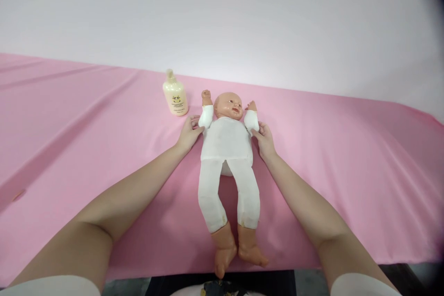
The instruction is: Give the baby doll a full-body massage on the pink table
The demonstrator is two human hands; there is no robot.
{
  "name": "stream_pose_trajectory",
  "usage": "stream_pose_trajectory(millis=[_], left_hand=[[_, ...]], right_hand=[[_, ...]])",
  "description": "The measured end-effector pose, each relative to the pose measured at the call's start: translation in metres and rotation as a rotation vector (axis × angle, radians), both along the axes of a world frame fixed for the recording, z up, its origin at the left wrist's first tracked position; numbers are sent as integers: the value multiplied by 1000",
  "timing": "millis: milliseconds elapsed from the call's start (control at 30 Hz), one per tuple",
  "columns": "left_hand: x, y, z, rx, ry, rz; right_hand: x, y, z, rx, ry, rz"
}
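Observation:
A baby doll (227, 141) with a white cloth body and plastic head, hands and feet lies on its back, its feet towards me and both arms bent upward. My left hand (189, 134) is closed on the doll's arm at the left, with the thumb on top and the fingers partly hidden beneath. On the other side, my right hand (265, 140) grips the doll's right-side arm near the elbow in a similar way. A pale yellow bottle (175, 97) with a printed label stands just beyond my left hand, apart from it.
Pink cloth (104, 148) with some creases covers the table, and its near edge runs just past the doll's feet. Behind it stretches a white surface (222, 18). A small orange-brown object (18, 194) lies at the far left.

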State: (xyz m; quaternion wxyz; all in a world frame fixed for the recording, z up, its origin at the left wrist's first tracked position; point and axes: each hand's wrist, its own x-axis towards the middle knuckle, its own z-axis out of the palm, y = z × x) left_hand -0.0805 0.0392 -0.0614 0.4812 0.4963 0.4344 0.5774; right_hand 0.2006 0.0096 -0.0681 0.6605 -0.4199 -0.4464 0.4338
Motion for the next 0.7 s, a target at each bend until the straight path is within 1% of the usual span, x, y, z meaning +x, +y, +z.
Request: stream_pose_trajectory(millis=[133,267,367,467,533,600,700], left_hand=[[0,-1,4,-2,-108,-33],[-2,1,5,-12,-163,-66],[-1,3,4,-25,-190,-64],[2,5,4,-37,-168,-9],[3,6,4,-43,-130,19],[4,7,3,-50,-105,19],[3,6,3,-49,-123,-2]], right_hand=[[1,-1,3,-5,89,37],[2,2,1,-17,119,19],[2,5,0,-75,123,-6],[2,5,2,-136,78,-26],[3,4,4,-148,54,-24],[3,4,6,-161,55,-18],[3,4,5,-180,82,-5]])
